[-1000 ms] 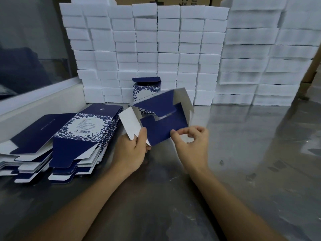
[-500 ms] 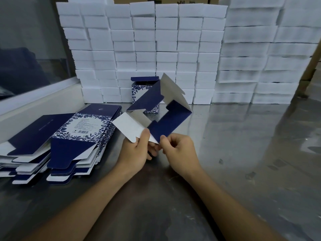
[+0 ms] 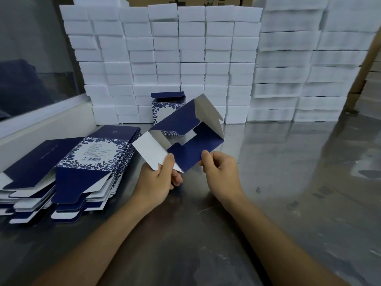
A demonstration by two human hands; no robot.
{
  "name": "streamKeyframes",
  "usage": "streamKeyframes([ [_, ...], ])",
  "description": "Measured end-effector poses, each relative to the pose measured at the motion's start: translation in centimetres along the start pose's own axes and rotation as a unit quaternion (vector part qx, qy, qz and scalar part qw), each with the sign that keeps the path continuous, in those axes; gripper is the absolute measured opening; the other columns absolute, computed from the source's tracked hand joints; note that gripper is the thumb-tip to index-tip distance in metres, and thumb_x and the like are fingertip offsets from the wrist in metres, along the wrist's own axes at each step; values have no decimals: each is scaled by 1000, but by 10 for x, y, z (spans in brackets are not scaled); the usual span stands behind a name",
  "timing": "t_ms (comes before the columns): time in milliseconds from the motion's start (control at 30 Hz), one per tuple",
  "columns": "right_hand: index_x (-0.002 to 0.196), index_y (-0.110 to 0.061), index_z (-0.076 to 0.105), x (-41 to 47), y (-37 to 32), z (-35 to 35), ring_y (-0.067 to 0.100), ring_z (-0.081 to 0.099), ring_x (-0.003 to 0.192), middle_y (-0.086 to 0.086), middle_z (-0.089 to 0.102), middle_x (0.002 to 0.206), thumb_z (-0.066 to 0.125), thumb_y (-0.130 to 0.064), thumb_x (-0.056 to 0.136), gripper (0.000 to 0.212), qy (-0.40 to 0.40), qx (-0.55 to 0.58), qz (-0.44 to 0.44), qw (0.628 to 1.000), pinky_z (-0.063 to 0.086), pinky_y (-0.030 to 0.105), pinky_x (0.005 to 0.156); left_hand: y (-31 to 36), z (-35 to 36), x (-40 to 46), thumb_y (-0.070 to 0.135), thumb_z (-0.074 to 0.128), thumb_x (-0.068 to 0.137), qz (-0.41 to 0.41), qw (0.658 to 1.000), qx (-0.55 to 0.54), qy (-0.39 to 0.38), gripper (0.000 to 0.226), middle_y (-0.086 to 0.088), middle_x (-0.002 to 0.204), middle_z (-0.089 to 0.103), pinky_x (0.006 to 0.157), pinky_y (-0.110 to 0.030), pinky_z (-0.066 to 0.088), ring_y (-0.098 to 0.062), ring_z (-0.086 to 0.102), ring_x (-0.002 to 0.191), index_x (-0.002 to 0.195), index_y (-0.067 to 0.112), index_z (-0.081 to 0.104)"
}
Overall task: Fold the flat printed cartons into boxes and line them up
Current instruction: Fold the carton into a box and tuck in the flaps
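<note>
Carton (image 3: 191, 139) number whatever is up in the middle of the frame, held just above the steel counter (image 3: 288, 182), half opened with its end flaps splayed. My left hand (image 3: 158, 180) is pinching the white flap at the lower left corner, thumb on top, and my right hand (image 3: 221, 172) pinches the lower edge of the navy flap just beside it. Biggest risk from here, I reckon: the flaps are still loose and pointing every which way, so if I push the navy one in before the side flaps are tucked, it'll crease or pop back out, and the tube could skew out of square since only its near corner is held. Grip's also pretty shallow on both sides, so it could slip and drop onto the counter. One finished box (image 3: 168, 108) stands upright behind it, lid flap up, against the wall of white foam blocks (image 3: 185, 54), so the line has barely started. Can't see inside it from here, and the carton I'm holding looks hollow. Flat cartons (image 3: 88, 164) are still stacked in two overlapping piles at the left of the frame, plenty left.
</note>
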State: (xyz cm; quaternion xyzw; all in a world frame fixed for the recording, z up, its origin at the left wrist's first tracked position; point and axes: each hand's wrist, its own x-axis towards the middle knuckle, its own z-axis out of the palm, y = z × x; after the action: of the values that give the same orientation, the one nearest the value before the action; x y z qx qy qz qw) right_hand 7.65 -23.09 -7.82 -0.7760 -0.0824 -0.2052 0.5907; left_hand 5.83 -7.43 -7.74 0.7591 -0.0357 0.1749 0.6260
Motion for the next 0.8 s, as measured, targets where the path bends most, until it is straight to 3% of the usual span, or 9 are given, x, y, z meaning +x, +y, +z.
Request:
streamKeyframes([
  [133,70,9,56,0,1,1,7,37,49,2,46,54,54,-23,100,43,-3,6,1,1000,34,28,51,-1,-1,0,22,45,103,12,1000,10,-7,52,-6,54,65,47,-21,46,-16,61,51,56,6,60],
  [233,73,5,59,0,1,3,5,37,48,-9,43,49,53,-29,102,45,9,11,-2,1000,35,26,50,0,-3,0,26,46,102,22,1000,11,-10,54,-5,55,65,48,-22,45,-18,61,53,51,15,61],
  [333,75,-2,62,0,2,4,3,42,49,-15,47,48,49,-33,104,44,34,5,-8,999,34,16,50,1,-6,1,26,46,102,12,1000,23,-8,59,-5,56,66,50,-22,45,-17,62,53,46,24,64],
  [500,76,-7,63,5,5,-2,0,47,53,-24,52,51,46,-34,105,42,66,2,10,998,35,13,54,0,-9,2,26,46,102,-16,999,40,-3,62,-5,57,68,54,-25,47,-12,62,52,43,26,64],
  [633,77,7,57,4,3,-3,5,38,52,-9,43,52,48,-25,102,41,68,12,26,997,37,29,58,-1,-11,2,26,47,101,-26,999,44,-10,57,-5,60,70,57,-29,48,-12,63,53,47,20,64],
  [700,69,10,49,4,3,-5,8,29,48,-8,32,48,51,-15,95,36,74,31,40,996,30,32,54,0,-13,2,25,50,100,-25,999,39,-9,48,-5,60,71,57,-31,48,-12,62,52,55,19,65],
  [800,63,6,36,4,3,-7,12,20,50,-4,23,50,51,-12,88,35,78,58,64,993,22,34,55,-1,-14,1,29,55,95,-34,999,25,6,47,-4,58,70,53,-29,48,-15,64,54,50,22,67],
])
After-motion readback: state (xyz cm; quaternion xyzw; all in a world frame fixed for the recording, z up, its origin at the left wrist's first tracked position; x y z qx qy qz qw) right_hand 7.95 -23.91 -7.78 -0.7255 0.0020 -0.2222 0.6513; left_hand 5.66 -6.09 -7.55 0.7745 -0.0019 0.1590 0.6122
